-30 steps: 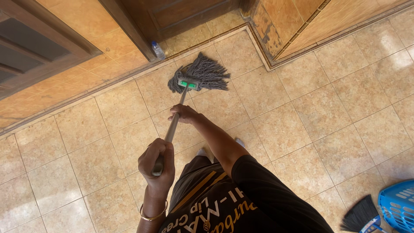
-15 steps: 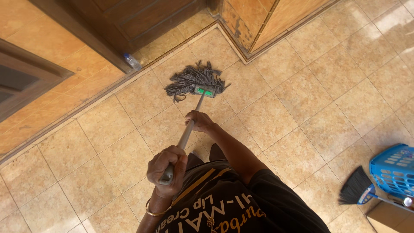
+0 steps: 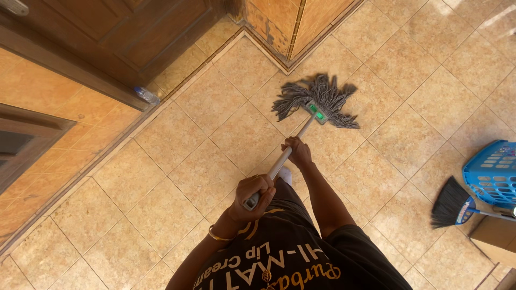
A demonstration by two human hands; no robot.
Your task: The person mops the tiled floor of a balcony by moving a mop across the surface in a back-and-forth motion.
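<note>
**Mop Head Flat on Tiled Floor Near Wall Corner**

The left hand (image 3: pixel 255 193) was clenched around the top end of the mop handle (image 3: pixel 293 143). The right hand (image 3: pixel 297 151) was closed around the same handle lower down, nearer the head. The handle ran at a slant from the person's chest up toward the mop head (image 3: pixel 317 101).

The grey string head lay spread flat on the floor (image 3: pixel 204 172), just in front of an outer wall corner (image 3: pixel 285 27) clad in orange-brown tile. A green clamp joined the strings to the handle.

The floor was laid in square beige tiles with thin dark joints, and bright light fell across its upper right area. A dark wooden door (image 3: pixel 123 32) stood at upper left. A small clear plastic bottle (image 3: pixel 146 96) lay at the base of its frame.

At the right edge, a blue plastic basket (image 3: pixel 493 172) sat on the floor, with a black-bristled broom (image 3: pixel 451 203) just beside it.
</note>
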